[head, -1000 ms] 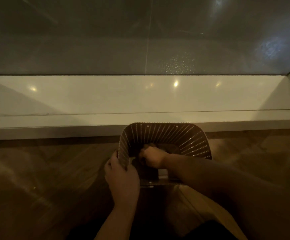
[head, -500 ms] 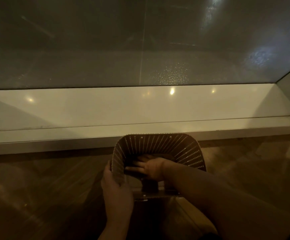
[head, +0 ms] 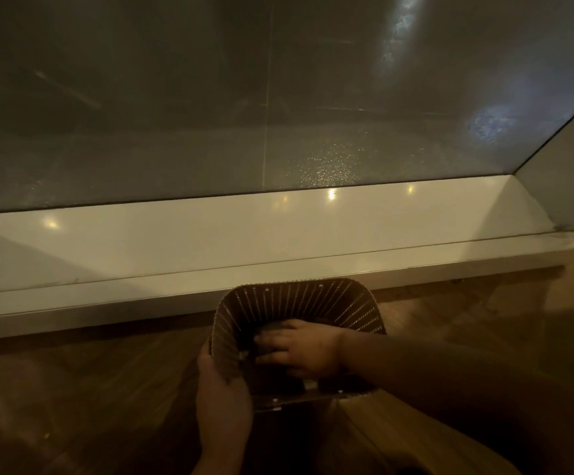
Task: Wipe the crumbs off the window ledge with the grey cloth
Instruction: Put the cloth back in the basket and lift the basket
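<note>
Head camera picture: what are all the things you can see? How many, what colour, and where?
window: one, dark glass, across the top.
ledge: one, glossy white, just below the window.
light spots: four, yellowish, reflected on the ledge.
floor: one, brown wood, across the bottom.
basket: one, dark with slotted walls, middle, in front of the ledge.
dark thing: one, inside the basket, too dim to name.
left hand: one, grips the basket's left wall.
right hand: one, inside the basket, lies on the dark thing.
</note>
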Demonstrator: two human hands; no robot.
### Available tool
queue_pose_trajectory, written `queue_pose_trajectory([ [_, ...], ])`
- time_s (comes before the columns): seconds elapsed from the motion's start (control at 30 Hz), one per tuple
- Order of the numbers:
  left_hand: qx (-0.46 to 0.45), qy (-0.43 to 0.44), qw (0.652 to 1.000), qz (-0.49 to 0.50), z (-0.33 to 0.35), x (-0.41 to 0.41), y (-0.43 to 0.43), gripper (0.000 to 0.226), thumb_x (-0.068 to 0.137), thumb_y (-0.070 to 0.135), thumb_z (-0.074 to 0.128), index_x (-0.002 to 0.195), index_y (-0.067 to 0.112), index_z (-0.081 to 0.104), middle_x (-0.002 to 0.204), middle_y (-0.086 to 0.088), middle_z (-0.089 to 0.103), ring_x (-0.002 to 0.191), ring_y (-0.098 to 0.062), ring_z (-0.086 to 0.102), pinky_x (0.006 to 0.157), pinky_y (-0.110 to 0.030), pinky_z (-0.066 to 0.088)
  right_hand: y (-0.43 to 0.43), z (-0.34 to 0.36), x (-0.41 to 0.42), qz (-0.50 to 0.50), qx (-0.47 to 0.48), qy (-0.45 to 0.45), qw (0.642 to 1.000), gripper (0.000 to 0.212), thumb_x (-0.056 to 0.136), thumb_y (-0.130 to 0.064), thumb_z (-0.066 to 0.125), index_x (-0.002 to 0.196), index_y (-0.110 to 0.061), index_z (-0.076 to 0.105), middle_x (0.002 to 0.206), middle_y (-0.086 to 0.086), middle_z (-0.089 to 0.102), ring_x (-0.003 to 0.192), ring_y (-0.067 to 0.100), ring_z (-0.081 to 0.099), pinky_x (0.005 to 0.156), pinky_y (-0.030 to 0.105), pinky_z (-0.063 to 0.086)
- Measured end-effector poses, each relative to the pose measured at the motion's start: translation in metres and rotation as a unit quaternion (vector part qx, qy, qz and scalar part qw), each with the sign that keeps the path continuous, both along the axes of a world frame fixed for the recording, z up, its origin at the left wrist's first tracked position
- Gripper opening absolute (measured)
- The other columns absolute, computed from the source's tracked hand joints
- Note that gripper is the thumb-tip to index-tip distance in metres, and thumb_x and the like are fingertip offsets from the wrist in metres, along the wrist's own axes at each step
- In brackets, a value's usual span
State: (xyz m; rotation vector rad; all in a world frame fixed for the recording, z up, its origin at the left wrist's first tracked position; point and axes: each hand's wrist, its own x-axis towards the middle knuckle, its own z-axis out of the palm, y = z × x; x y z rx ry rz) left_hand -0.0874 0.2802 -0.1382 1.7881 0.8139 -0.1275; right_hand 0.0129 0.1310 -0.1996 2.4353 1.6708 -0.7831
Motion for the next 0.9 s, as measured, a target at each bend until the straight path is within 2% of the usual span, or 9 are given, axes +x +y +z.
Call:
queue_pose_trajectory([
  [0.13,0.035,0.025,0.999,-0.018,-0.002,-0.001,0.002,0.044,0.096,0.022,0.048,0.138,0.023,0.036,0.116,-0.01,0.061,0.096,-0.028,0.058,0.085,-0.04,0.048,-0.01,0.034,-0.008,-0.097,0.053,-0.013,0.994,0.047,0.095,-0.02,0.044,0.141,-0.019,0.037,0.153,0.008,0.03,0.138,0.024,0.031,0.112,0.04,0.027],
  [0.23,0.056,0.037,0.997,-0.028,-0.001,-0.001,0.004,0.041,0.097,0.025,0.045,0.137,0.02,0.038,0.122,-0.018,0.06,0.103,-0.035,0.058,0.085,-0.039,0.046,-0.019,0.055,-0.013,-0.215,0.091,-0.027,0.972,0.032,0.095,-0.02,0.042,0.122,-0.014,0.057,0.119,0.008,0.06,0.108,0.023,0.055,0.096,0.041,0.044],
  [0.3,0.06,0.048,0.996,-0.036,0.001,0.0,0.004,0.043,0.098,0.029,0.044,0.139,0.022,0.036,0.125,-0.018,0.058,0.109,-0.038,0.057,0.085,-0.038,0.044,-0.035,0.06,-0.021,-0.306,0.145,-0.04,0.94,0.03,0.093,-0.023,0.041,0.114,-0.016,0.061,0.107,0.005,0.064,0.099,0.021,0.056,0.092,0.039,0.044],
  [0.4,0.067,0.057,0.995,-0.049,0.001,0.0,0.005,0.045,0.096,0.037,0.044,0.138,0.023,0.036,0.125,-0.021,0.057,0.109,-0.039,0.057,0.081,-0.036,0.041,-0.062,0.057,-0.041,-0.451,0.237,-0.157,0.846,0.025,0.088,-0.021,0.048,0.105,-0.023,0.066,0.109,-0.003,0.065,0.104,0.015,0.056,0.095,0.033,0.045],
  [0.5,0.083,0.06,0.993,-0.058,0.0,0.0,0.004,0.048,0.093,0.044,0.047,0.134,0.022,0.036,0.118,-0.023,0.06,0.098,-0.04,0.062,0.083,-0.04,0.048,-0.078,0.049,-0.058,-0.611,0.23,-0.215,0.726,0.036,0.083,-0.019,0.064,0.119,-0.021,0.061,0.129,0.004,0.056,0.121,0.022,0.05,0.102,0.035,0.037],
  [0.57,0.098,0.066,0.991,-0.058,0.0,0.001,0.002,0.048,0.093,0.043,0.047,0.134,0.02,0.035,0.116,-0.024,0.061,0.097,-0.04,0.062,0.079,-0.038,0.046,-0.082,0.044,-0.065,-0.694,0.214,-0.164,0.668,0.054,0.083,-0.024,0.066,0.133,-0.017,0.047,0.137,0.009,0.047,0.129,0.026,0.042,0.107,0.04,0.037],
  [0.63,0.127,0.061,0.988,-0.067,0.0,0.003,0.0,0.043,0.096,0.036,0.045,0.132,0.015,0.034,0.111,-0.023,0.063,0.095,-0.04,0.062,0.077,-0.039,0.047,-0.082,0.041,-0.067,-0.74,0.234,-0.046,0.629,0.049,0.089,-0.023,0.058,0.135,-0.016,0.042,0.133,0.009,0.051,0.121,0.023,0.05,0.102,0.041,0.045],
  [0.73,0.142,0.056,0.986,-0.064,0.004,0.004,-0.002,0.042,0.096,0.033,0.043,0.13,0.011,0.035,0.105,-0.022,0.063,0.092,-0.04,0.063,0.077,-0.042,0.051,-0.078,0.04,-0.066,-0.728,0.198,0.002,0.657,0.017,0.097,-0.021,0.042,0.107,-0.017,0.055,0.102,0.003,0.065,0.086,0.014,0.06,0.084,0.033,0.055],
  [0.9,0.166,0.07,0.98,-0.088,0.003,0.004,-0.001,0.039,0.093,0.028,0.049,0.125,0.012,0.034,0.105,-0.019,0.063,0.09,-0.038,0.064,0.08,-0.048,0.054,-0.077,0.041,-0.063,-0.712,0.145,-0.022,0.687,0.02,0.096,-0.017,0.039,0.114,-0.012,0.047,0.096,0.003,0.06,0.094,0.023,0.062,0.079,0.033,0.05],
])
